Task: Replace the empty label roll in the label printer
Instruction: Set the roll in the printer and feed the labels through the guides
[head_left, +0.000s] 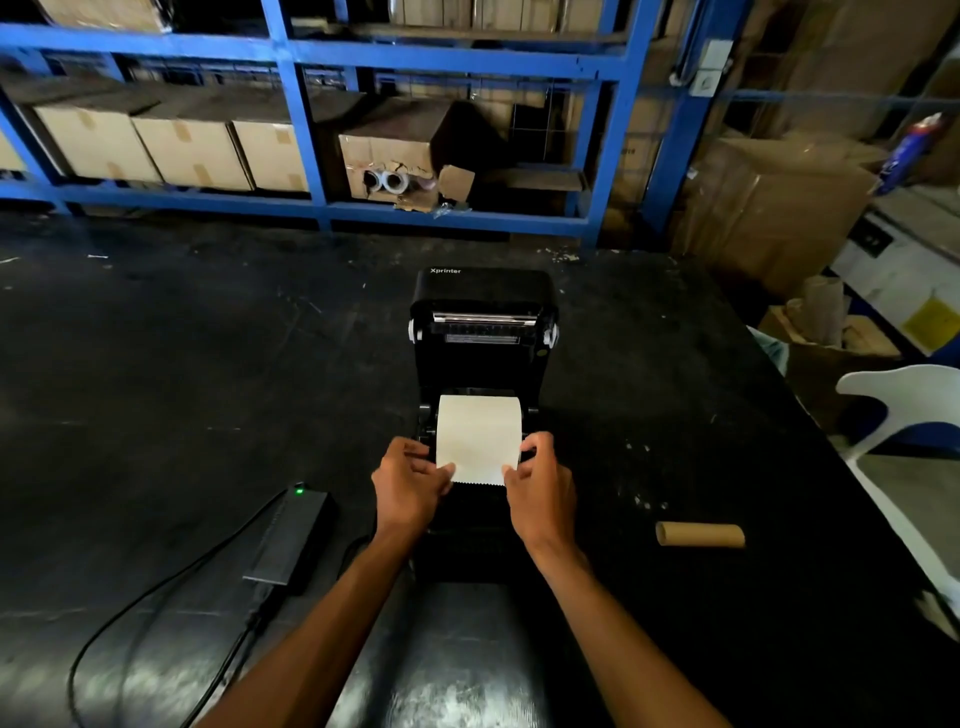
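Note:
The black label printer (483, 358) stands on the dark table with its lid raised toward the back. A white label roll (479, 428) sits in its bay, and a strip of paper is drawn forward over the front. My left hand (410, 486) pinches the strip's left corner. My right hand (540, 491) pinches its right corner. The strip's serrated end shows between my two hands. An empty brown cardboard core (700, 534) lies on the table to the right of the printer.
A black power adapter (288, 535) with a green light and its cables lies left of the printer. Blue shelving (306, 130) with cardboard boxes stands behind the table. A white chair (904, 410) is at the right table edge.

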